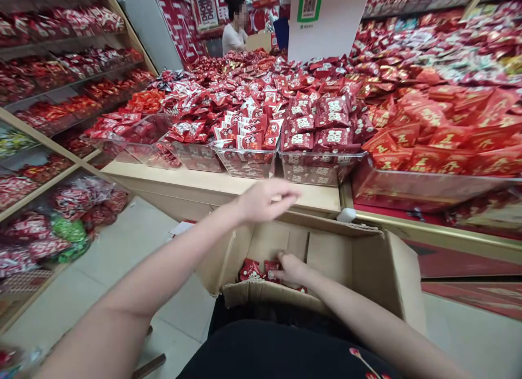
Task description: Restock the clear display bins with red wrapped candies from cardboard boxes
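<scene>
Packets [250, 270], left hand [269, 199] aloft, right hand [292, 270] low

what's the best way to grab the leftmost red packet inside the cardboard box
Probably pinch the leftmost red packet by its visible upper edge, coming from above: the cardboard box is open on top, while its near wall stands in front.

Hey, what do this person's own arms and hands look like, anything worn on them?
Left arm and right arm are bare as far as they show, with no sleeve in sight. Left hand and right hand are ungloved; I see no watch or bracelet.
</scene>
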A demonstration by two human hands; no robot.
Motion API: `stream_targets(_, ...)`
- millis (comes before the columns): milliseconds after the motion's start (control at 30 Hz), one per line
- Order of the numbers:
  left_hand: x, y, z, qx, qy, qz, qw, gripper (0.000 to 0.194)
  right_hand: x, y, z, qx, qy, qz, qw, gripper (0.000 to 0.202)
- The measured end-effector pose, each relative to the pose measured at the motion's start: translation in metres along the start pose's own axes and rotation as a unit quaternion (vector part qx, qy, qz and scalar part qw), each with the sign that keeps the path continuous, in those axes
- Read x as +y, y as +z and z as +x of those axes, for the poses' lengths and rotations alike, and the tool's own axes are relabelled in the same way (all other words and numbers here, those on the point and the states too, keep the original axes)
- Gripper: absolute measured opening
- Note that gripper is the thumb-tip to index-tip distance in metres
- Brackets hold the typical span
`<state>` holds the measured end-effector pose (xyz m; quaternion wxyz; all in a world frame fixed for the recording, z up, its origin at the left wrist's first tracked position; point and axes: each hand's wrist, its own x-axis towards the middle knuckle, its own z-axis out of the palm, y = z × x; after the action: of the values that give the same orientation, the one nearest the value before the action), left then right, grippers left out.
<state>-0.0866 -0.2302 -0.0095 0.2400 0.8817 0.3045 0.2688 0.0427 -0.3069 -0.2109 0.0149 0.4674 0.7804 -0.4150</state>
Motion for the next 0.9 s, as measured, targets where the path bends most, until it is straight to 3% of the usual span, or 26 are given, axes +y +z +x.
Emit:
stream_targets(67,0.001,0.019,-0.047,-0.095,-0.089,-0.031,0.991,0.022,0.000,0.017,0.004,-0.015,0.011,0.009,1.000,0.037)
stream_targets(133,-0.005,0.036,-0.086,-0.113,-0.203,-0.058,0.971,0.024,-0.004,0.023,0.002,-0.026,0.013,0.024,0.999,0.025)
stream_targets(200,-0.012,0.050,-0.114,-0.094,-0.301,-0.101,0.944,0.026,-0.009,0.023,0.001,-0.023,0.005,0.044,0.999,0.010)
stream_targets(267,-0.017,0.061,-0.131,-0.069,-0.348,-0.155,0.922,0.029,-0.011,0.019,0.002,0.004,-0.005,0.075,0.997,0.002)
stream_targets(333,-0.018,0.069,-0.137,0.002,-0.379,-0.192,0.905,0.035,-0.011,0.007,0.003,0.044,-0.010,0.103,0.994,0.006)
stream_targets(400,-0.015,0.074,-0.133,0.088,-0.397,-0.228,0.885,0.047,-0.013,-0.013,0.000,0.094,-0.013,0.162,0.982,0.010)
stream_targets(467,-0.010,0.075,-0.120,0.145,-0.395,-0.287,0.861,0.054,-0.018,-0.038,-0.010,0.155,-0.035,0.280,0.947,0.019)
stream_targets(567,0.000,0.069,-0.090,0.175,-0.352,-0.361,0.846,0.045,-0.030,-0.076,-0.036,0.240,-0.099,0.457,0.851,0.030)
stream_targets(633,0.008,0.063,-0.069,0.164,-0.324,-0.376,0.852,0.036,-0.038,-0.097,-0.055,0.266,-0.123,0.501,0.814,0.031)
stream_targets(733,0.021,0.052,-0.042,0.137,-0.301,-0.384,0.862,0.034,-0.047,-0.123,-0.077,0.276,-0.125,0.531,0.791,0.026)
stream_targets(900,0.040,0.047,-0.016,0.161,-0.253,-0.349,0.888,0.030,-0.056,-0.145,-0.087,0.303,-0.140,0.544,0.770,0.023)
